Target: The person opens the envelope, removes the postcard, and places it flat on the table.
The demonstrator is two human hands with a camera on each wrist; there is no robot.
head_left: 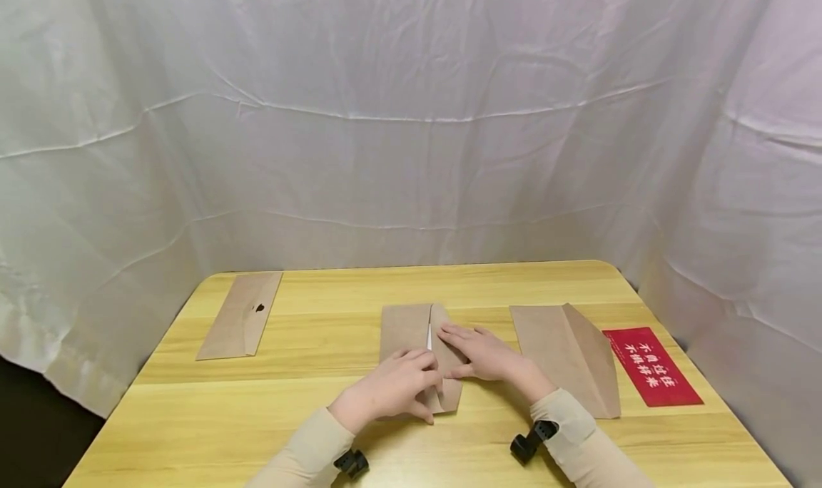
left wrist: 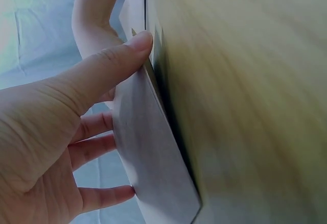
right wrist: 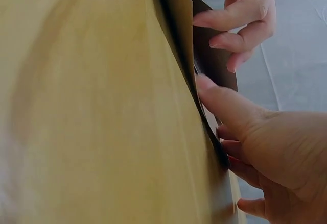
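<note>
- Kraft envelope (head_left: 403, 327): six o'clock, head view.
- Left hand (head_left: 394, 386): envelope's seven o'clock, fingers bent at flap (head_left: 452, 395); I cannot tell whether pinching.
- Right hand (head_left: 484, 354): envelope's three o'clock, fingers spread on flap.

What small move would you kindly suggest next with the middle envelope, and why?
Folding the flap over the mouth of the brown envelope seems sensible: the flap extends outward, white shows at the mouth, and the right hand rests on the flap.

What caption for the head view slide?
Left hand and right hand on the middle envelope, red card at far right.
</note>
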